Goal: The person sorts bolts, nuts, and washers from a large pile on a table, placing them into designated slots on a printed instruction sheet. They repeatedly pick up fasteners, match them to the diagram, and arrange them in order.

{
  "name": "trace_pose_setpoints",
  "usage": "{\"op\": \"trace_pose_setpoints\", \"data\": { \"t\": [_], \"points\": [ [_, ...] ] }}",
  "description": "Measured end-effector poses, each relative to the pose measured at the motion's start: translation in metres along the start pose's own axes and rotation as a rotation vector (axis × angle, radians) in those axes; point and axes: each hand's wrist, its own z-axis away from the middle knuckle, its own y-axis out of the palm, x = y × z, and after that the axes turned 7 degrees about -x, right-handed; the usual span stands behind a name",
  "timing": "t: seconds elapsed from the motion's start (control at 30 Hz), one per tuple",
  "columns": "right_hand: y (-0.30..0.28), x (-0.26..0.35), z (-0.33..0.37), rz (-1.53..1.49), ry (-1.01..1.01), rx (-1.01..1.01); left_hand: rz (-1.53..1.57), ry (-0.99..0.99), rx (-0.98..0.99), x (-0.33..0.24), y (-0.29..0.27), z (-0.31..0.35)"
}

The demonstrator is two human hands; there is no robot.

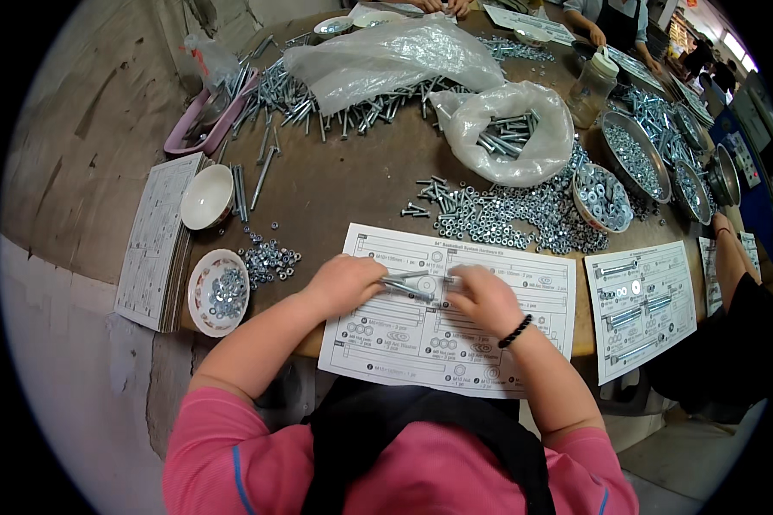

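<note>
Over a printed hardware sheet (378,352) at the table's near edge, my left hand (348,285) is closed round several long silver bolts (408,286), whose shafts point to the right. My right hand (488,300), with a black braided band at its wrist, is just right of the bolt ends. Its thumb and fingers are drawn together; whatever small thing they pinch is too unclear to name. Left of my left arm lie loose nuts (270,260) beside a patterned bowl (195,292) of washers (228,293).
A white bowl (204,196) and stacked sheets (150,257) sit at left. Bolts lie under plastic sheeting (395,60); a plastic bag (464,150) holds more. Nuts (507,215) spread before a washer bowl (601,197). A second sheet (640,309) carries sorted hardware. Other people work nearby.
</note>
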Motion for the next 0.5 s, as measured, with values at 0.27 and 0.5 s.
{"op": "trace_pose_setpoints", "data": {
  "t": [0.27,0.5],
  "points": [
    [0.026,0.024,-0.005,0.284,-0.076,0.184,0.09,0.054,-0.319,-0.002,0.018,0.02],
    [0.039,0.042,0.012,0.342,-0.068,0.158,-0.039,-0.068,-0.347,0.005,0.012,0.033]
  ]
}}
